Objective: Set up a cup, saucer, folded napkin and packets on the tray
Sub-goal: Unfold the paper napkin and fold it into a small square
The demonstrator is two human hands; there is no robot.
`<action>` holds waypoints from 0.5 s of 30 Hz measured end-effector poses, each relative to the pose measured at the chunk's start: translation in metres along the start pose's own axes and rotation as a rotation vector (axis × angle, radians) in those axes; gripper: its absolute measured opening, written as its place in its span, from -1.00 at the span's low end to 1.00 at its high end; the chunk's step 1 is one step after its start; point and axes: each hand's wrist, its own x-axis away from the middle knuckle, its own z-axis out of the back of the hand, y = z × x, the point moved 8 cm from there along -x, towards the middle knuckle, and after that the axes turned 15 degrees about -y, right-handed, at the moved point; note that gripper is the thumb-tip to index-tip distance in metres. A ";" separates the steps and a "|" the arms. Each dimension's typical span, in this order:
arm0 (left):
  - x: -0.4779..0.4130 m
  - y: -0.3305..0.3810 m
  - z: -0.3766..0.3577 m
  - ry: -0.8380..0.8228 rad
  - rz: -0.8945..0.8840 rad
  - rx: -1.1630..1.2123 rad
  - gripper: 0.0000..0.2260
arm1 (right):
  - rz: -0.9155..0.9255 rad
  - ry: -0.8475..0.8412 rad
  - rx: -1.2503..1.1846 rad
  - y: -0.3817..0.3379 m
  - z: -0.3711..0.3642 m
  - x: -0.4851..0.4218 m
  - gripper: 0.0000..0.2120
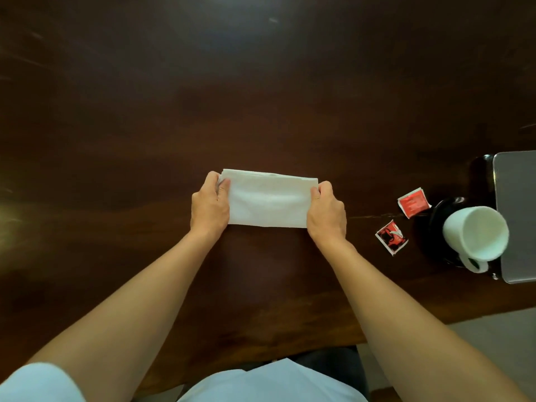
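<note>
Head view, the only view supplied.

The white napkin lies folded into a long rectangle near the middle of the dark wooden table, its long sides running left to right. Layered edges show along the far side.

The left hand grips the left short end of the napkin, thumb on the upper face and fingers curled over the far left corner. The right hand grips the right short end in the same manner, thumb on top near the far right corner. Both forearms are bare and reach in from the bottom of the frame. Whether the napkin's near edge rests flat on the table cannot be told.

The other task items are well apart from the napkin, to the right. A red packet lies flat on the table, just beside the black saucer. A red-and-black packet lies nearer the person, apart from the first packet and near the saucer. The white cup stands on the saucer, mouth open to the camera, handle towards the person. The grey tray sits at the right edge of the frame, partly cut off. The cup overlaps the tray's left edge in the picture; whether the saucer touches the tray cannot be told.

A white shirt and a short sleeve show along the bottom edge.
</note>
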 end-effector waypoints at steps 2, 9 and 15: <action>-0.002 0.001 -0.001 0.021 -0.001 -0.013 -0.72 | 0.007 0.074 0.097 -0.003 -0.002 -0.001 -0.76; -0.001 0.010 -0.001 0.087 -0.028 0.013 -0.70 | -0.019 0.138 0.098 0.003 0.001 -0.006 -0.74; -0.003 0.010 0.001 0.116 -0.039 -0.095 -0.65 | 0.002 0.155 0.110 0.000 0.005 -0.007 -0.74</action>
